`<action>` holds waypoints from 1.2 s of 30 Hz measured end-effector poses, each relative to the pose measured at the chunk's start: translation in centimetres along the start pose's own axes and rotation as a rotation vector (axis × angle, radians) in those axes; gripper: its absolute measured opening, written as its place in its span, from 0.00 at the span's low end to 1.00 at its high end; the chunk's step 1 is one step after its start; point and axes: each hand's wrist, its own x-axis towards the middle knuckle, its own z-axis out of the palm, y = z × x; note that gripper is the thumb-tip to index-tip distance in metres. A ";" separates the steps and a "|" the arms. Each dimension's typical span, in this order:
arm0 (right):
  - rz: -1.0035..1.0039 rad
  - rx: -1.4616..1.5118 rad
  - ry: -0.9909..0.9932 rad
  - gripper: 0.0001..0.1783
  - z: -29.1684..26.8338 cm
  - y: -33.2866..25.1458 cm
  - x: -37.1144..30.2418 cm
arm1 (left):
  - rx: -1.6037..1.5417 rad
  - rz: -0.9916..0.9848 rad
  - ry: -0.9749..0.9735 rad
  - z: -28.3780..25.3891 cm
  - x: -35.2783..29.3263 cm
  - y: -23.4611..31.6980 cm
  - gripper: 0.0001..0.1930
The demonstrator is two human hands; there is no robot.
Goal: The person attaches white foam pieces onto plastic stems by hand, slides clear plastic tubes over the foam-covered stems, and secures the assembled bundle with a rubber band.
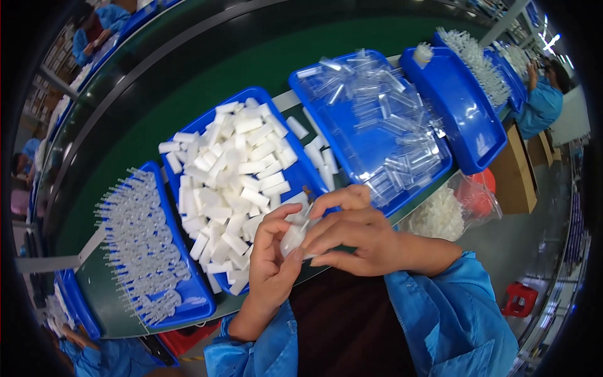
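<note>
- My left grip (274, 254) is clamped on a small, translucent whitish plastic piece (292, 239), fingers curled round its far side and thumb on the near side.
- My right grip (358, 235) is pinched together on the right side of that same piece, fingertips bent; whether it is one part or two fitted together, I cannot tell.
- The piece sits between my two hands, in front of my chest, over the near edge of the dark green counter (188, 81).
- Just beyond my left grip stands a blue plastic tray (309, 164) heaped with white rectangular soft-looking blocks (239, 169).
- A few loose white blocks (314, 154) lie on the counter beside it.
- Beyond my right grip, a second blue tray (345, 132) holds clear, flat plastic sleeves (396, 113).
- At far left, a long blue tray (200, 300) carries rows of translucent pieces with thin stems (135, 239).
- To the right, a narrow blue tray (458, 113) has a small whitish container (423, 53) at its far end.
- Lower right, a clear bag of white pieces (436, 217) lies near a brown cardboard box (512, 166).
- A blue-sleeved co-worker (541, 103) sits further right.
</note>
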 end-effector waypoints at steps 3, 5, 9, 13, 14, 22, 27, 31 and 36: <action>-0.002 0.008 0.009 0.10 -0.1 0.0 -0.3 | 0.031 -0.015 0.025 0.1 0.2 -0.4 0.14; 0.011 0.063 -0.072 0.11 -1.4 -0.2 0.4 | 0.018 -0.018 0.039 -0.2 0.2 -0.6 0.14; 0.209 -0.244 0.138 0.12 -6.3 4.0 2.0 | -0.134 -0.046 0.139 -0.5 -0.1 -0.5 0.14; 0.519 -0.771 0.171 0.13 -11.8 11.2 2.2 | -0.142 -0.006 0.135 -1.0 0.2 -0.9 0.15; 0.599 -0.948 0.107 0.13 -12.2 12.4 2.4 | -0.141 -0.003 0.138 -1.1 0.2 -0.9 0.15; 0.662 -1.193 -0.059 0.13 -11.0 14.4 3.6 | -0.183 -0.056 0.251 -1.2 0.7 -0.5 0.14; 0.674 -1.147 -0.104 0.16 -10.8 13.4 3.5 | -0.120 -0.031 0.270 -1.0 0.9 -0.5 0.12; 0.587 -0.713 0.037 0.14 -9.9 10.2 3.2 | -0.002 0.044 0.250 -1.2 0.8 -0.9 0.12; 0.599 0.419 0.240 0.08 -5.7 6.2 2.3 | 0.182 0.055 0.238 -1.3 0.8 -1.0 0.12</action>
